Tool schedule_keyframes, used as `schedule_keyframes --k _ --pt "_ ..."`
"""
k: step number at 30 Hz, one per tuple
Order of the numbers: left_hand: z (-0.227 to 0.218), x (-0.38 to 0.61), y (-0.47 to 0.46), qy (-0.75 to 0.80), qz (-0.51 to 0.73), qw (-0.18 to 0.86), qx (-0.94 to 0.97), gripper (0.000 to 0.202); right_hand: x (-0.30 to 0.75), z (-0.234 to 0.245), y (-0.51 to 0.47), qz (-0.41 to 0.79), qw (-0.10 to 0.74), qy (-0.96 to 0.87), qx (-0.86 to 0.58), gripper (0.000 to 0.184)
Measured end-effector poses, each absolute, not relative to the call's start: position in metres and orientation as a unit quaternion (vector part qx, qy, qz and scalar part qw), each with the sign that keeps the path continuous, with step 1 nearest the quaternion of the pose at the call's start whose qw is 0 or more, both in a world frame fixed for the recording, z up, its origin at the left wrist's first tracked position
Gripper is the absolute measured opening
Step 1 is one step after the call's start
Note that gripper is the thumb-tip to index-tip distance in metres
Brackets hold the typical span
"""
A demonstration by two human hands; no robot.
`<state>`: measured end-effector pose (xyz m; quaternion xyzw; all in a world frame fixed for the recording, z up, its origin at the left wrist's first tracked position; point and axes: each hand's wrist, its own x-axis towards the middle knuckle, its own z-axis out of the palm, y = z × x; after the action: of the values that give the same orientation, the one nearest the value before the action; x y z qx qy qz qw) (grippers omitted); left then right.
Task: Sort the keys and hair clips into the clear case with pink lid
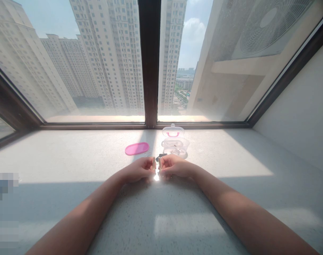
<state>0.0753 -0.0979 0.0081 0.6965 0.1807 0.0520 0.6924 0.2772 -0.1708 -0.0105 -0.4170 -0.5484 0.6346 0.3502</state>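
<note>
Sunny sill (pixel 124 223) by a big window (pixel 108 117), with two hands at work

Tall pale towers (pixel 110 53) stand outside the glass, under blue sky (pixel 52 17) with a white cloud (pixel 194 30). A dark bar (pixel 150 63) splits the window down the middle. On the far right, outside, is a big round fan (pixel 266 26). A white wall (pixel 299 99) rises on the right of the sill.

The sill is pale with little specks. Sunlight (pixel 235 159) falls across its far part, and much of the near part is in shade.

Two bare arms reach in from the near side, and the hands come close together in the middle. The left hand (pixel 141 168) pinches a small gold bit (pixel 154 163) with its thumb and fingers. The right hand (pixel 174 165) pinches another gold piece (pixel 160 163) the same way. The bit is almost straight up, and the piece leans a little. They are side by side with a thin gap between them. A very bright spot (pixel 156 176) shines just nearer, between the hands. I cannot tell if the gold things touch the sill.

Just past the hands is a dark thing (pixel 160 157), too small to make out. Farther off, to the left, lies a pink oval (pixel 137 148). To the right is a clear box (pixel 181 143), and what is inside is hard to see. Its clear lid (pixel 173 129) stands up on the far side, near the window, with a pink handle (pixel 173 135).
</note>
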Motion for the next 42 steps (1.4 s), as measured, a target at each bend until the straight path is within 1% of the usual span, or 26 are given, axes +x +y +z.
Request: schedule_keyframes --k 8,21,42 --pt "0.0076 0.0754 -0.0968 0.179 0.050 0.691 0.699 0.022 0.2771 -0.0112 -0.1707 0.630 0.349 -0.552 -0.420 0.036" --pt "0.0102 0.0754 -0.0988 0.173 0.050 0.690 0.701 0.024 0.2749 -0.0062 -0.1723 0.627 0.349 -0.549 -0.429 0.033" --pt "0.0097 0.0753 -0.0978 0.154 0.050 0.690 0.705 0.021 0.2759 -0.0069 -0.1724 0.622 0.348 -0.551 -0.434 0.035"
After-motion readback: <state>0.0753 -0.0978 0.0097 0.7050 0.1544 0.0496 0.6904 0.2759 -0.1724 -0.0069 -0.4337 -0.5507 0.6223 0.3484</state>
